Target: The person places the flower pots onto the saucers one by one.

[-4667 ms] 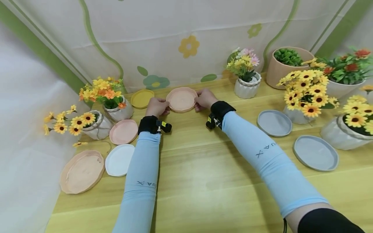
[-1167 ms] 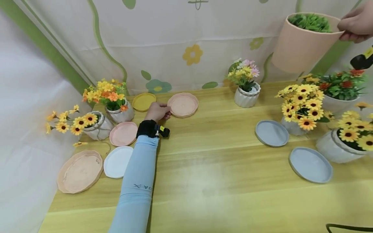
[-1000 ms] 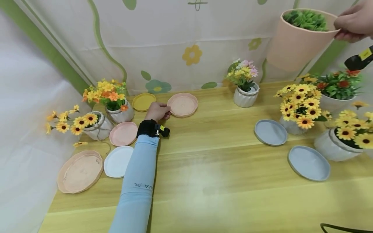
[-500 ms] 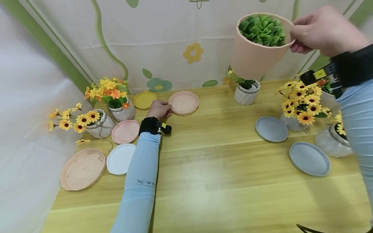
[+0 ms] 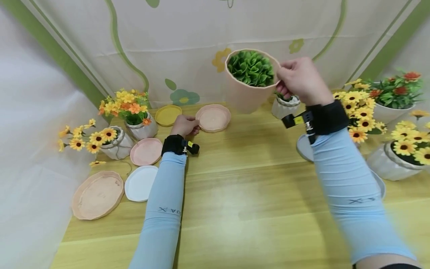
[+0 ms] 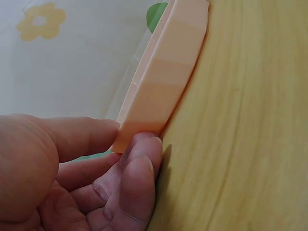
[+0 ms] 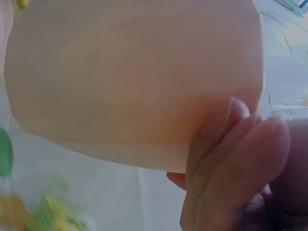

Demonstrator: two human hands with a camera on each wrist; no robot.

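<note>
My right hand grips the rim of a tall peach flower pot with a leafy green plant inside. The pot hangs tilted above the back of the table, just right of a round peach saucer. In the right wrist view, curled fingers lie against the pot's outer wall. My left hand pinches the left edge of that saucer between thumb and fingers. The left wrist view shows the saucer's side lying along the wood, with the thumb at its upper rim.
Left of the saucer lie a yellow saucer, a pink one, a white one and a larger peach one. Potted flowers stand there too. A white pot and several flower pots stand right; my right arm partly covers grey saucers.
My right hand let go of the saucer earlier and lifted the peach pot from the back right. It has since carried it left and lower, towards the saucer. The left hand stays on the saucer.
</note>
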